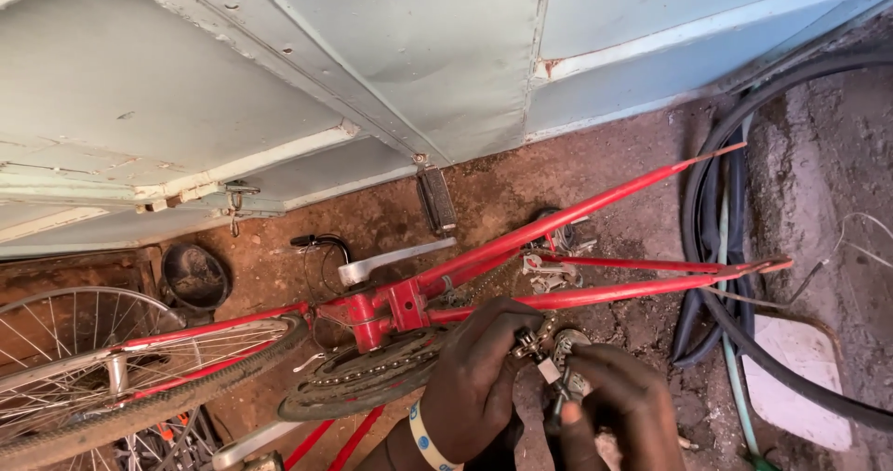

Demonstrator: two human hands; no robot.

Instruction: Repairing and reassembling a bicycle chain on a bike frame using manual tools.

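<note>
Red bicycle frame (577, 212), pale blue-grey metal doors (279, 71), reddish-brown dirt floor (605, 169), black tyres (707, 201), white-and-blue wristband (426, 441).

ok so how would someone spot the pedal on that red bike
Start at the red bicycle frame lying on the dirt by the pale blue metal wall. A silver crank arm rises from its middle to the dark rectangular pedal, the only block standing against the wall.
</note>
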